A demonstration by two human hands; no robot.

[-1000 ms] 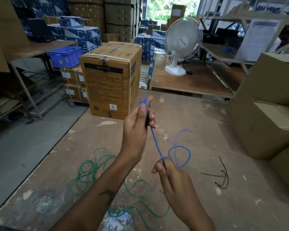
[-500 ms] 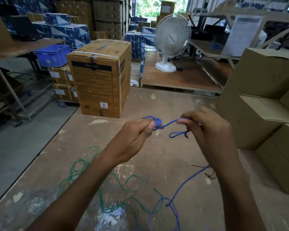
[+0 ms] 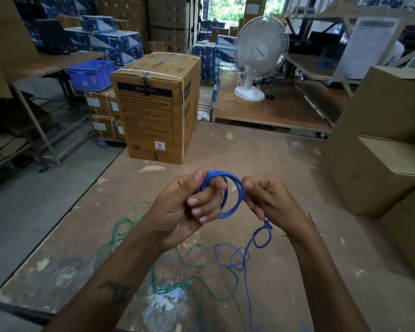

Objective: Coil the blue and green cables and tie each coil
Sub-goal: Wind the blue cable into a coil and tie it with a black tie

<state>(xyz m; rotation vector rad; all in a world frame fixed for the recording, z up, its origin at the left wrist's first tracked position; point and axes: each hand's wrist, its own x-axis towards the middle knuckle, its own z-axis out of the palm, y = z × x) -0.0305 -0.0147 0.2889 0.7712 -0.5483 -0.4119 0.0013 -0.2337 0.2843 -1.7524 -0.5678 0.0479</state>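
Cable ties (image 3: 309, 218), black and thin, show only as slivers past the right wrist at about 4 o'clock from the hands; most of them lies hidden behind the forearm. The lower end of the blue cable (image 3: 235, 200) runs off the bottom edge of the view, as do both forearms. How many turns the small coil holds is hard to make out, since the strands overlap between the hands.

The left hand (image 3: 185, 212) grips that coil at its 9 o'clock side, fingers curled round the strands and thumb pressed on top. The right hand (image 3: 268, 200) pinches the coil's 3 o'clock side with curled fingers; its fingertips face away, so which ones touch the cable I cannot tell. From the right hand the loose blue cable hangs down in loops onto the wooden table (image 3: 297, 168).

The green cable (image 3: 197, 279) lies uncoiled in loose tangles on the table at 6 to 8 o'clock from the hands, partly hidden under the left forearm.

A blue crate (image 3: 91, 75) sits at 10 o'clock; its contents are not visible. A taped cardboard box (image 3: 153, 109) stands closed at 12 o'clock on the table, and a white fan (image 3: 259, 51) stands at 1 o'clock.
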